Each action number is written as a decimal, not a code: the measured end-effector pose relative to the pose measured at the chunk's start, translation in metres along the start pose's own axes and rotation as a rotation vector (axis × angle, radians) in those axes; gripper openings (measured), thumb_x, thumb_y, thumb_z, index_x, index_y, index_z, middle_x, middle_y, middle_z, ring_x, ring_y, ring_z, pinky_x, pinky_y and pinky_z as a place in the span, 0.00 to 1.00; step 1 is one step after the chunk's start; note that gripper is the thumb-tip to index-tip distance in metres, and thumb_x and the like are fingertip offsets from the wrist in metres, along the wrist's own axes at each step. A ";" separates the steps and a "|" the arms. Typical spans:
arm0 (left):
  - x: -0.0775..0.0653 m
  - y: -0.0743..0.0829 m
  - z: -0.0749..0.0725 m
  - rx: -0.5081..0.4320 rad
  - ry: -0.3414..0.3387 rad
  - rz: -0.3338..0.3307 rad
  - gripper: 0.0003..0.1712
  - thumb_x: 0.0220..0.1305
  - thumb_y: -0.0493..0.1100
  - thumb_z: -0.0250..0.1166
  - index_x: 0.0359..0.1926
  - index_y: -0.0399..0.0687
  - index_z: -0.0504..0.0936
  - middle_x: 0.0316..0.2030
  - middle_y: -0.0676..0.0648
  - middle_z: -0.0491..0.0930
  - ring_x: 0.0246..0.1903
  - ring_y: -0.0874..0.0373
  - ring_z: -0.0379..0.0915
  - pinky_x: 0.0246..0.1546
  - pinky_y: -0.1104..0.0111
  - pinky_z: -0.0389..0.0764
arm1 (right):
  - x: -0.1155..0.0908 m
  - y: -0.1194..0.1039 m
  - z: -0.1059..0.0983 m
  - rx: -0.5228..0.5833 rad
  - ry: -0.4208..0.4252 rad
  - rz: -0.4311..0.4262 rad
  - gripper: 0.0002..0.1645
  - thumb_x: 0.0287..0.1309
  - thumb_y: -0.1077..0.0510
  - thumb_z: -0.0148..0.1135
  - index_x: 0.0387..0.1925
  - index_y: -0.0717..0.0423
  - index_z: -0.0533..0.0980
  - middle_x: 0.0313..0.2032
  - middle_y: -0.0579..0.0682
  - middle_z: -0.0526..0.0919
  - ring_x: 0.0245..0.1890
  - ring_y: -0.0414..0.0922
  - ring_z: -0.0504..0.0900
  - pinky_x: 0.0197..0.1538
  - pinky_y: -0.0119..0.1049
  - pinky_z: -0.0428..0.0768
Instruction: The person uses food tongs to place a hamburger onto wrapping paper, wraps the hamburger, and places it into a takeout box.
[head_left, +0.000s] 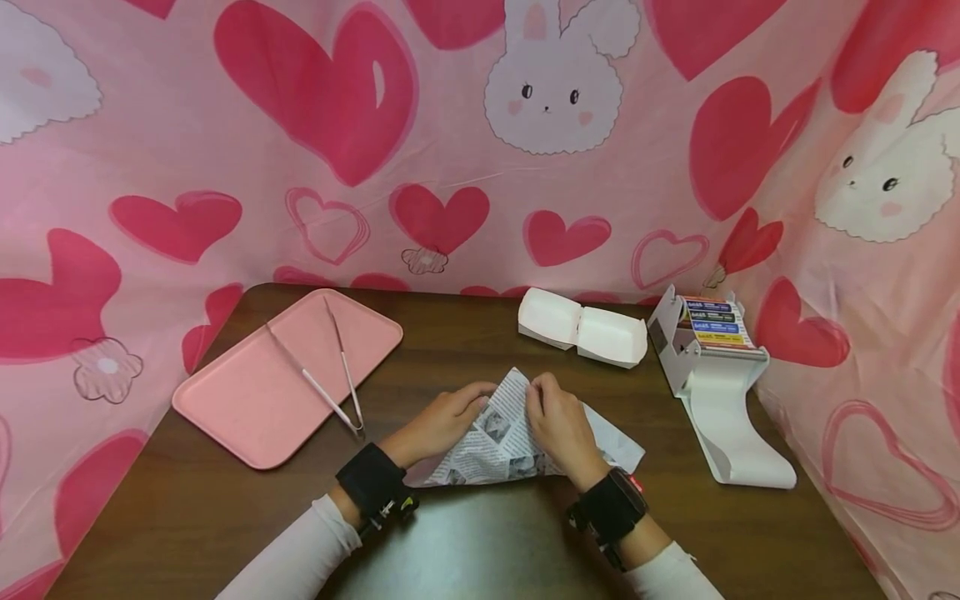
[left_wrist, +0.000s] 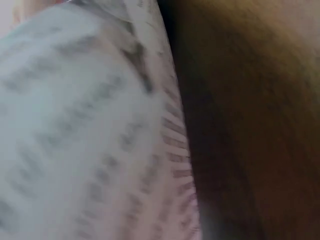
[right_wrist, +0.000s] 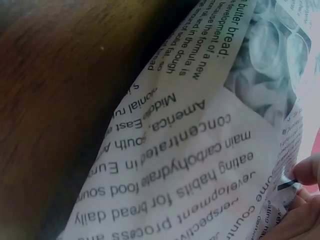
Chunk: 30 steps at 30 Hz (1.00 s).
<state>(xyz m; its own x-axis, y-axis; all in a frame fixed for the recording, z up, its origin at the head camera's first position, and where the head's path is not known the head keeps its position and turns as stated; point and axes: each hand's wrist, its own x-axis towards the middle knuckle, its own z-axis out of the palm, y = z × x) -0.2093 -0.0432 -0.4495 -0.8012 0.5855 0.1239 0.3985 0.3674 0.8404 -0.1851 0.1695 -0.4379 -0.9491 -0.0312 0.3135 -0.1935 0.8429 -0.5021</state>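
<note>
A sheet of newsprint-patterned paper (head_left: 491, 446), printed with text and grey pictures, is folded over and raised to a peak between my hands. My left hand (head_left: 442, 421) grips its left side, with the fingers partly behind the sheet. On the other side my right hand (head_left: 561, 423) pinches the paper near the peak with curled fingers. A flatter paper flap extends to the right beyond that hand. Blurred print on the paper (left_wrist: 85, 135) fills much of the left wrist view. Fingers (right_wrist: 305, 200) pinch the paper (right_wrist: 190, 145) in the right wrist view.
A pink tray (head_left: 255, 408) lies at left, with metal tongs (head_left: 318, 387) across its edge. An open white paper box (head_left: 611, 333) sits at the back. At right stands a white dispenser (head_left: 678, 350) with colourful small boxes and a hanging white strip (head_left: 731, 425).
</note>
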 end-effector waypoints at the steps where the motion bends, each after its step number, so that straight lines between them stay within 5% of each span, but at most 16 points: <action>1: 0.000 0.000 0.000 -0.007 0.012 -0.002 0.22 0.81 0.44 0.48 0.70 0.46 0.71 0.61 0.44 0.79 0.59 0.51 0.76 0.59 0.51 0.74 | 0.001 0.001 0.001 -0.001 0.002 -0.002 0.07 0.72 0.56 0.55 0.41 0.56 0.74 0.27 0.52 0.81 0.25 0.47 0.75 0.31 0.44 0.74; 17: -0.002 0.005 0.006 0.067 0.189 0.063 0.17 0.78 0.36 0.52 0.63 0.40 0.75 0.55 0.43 0.82 0.56 0.51 0.79 0.56 0.53 0.77 | 0.010 0.003 0.010 0.001 -0.105 0.020 0.05 0.71 0.57 0.57 0.40 0.55 0.75 0.28 0.50 0.81 0.27 0.45 0.75 0.34 0.42 0.73; 24: -0.009 0.011 0.008 0.273 0.122 0.079 0.24 0.73 0.46 0.61 0.66 0.46 0.74 0.61 0.45 0.74 0.57 0.54 0.76 0.57 0.56 0.77 | 0.010 0.006 0.014 -0.009 -0.113 0.015 0.05 0.70 0.58 0.58 0.39 0.56 0.75 0.27 0.50 0.81 0.26 0.45 0.76 0.32 0.42 0.74; 30: -0.013 0.015 0.012 0.499 0.027 0.097 0.43 0.60 0.63 0.71 0.69 0.46 0.72 0.68 0.46 0.69 0.63 0.51 0.71 0.57 0.54 0.78 | 0.011 0.006 0.019 -0.017 -0.104 0.021 0.05 0.70 0.59 0.58 0.38 0.56 0.75 0.27 0.51 0.81 0.26 0.46 0.77 0.32 0.43 0.75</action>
<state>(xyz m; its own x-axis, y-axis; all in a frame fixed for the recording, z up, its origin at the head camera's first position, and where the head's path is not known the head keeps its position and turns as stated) -0.1874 -0.0369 -0.4452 -0.7589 0.6171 0.2080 0.6307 0.6170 0.4708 -0.2014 0.1646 -0.4525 -0.9738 -0.0682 0.2168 -0.1697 0.8529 -0.4937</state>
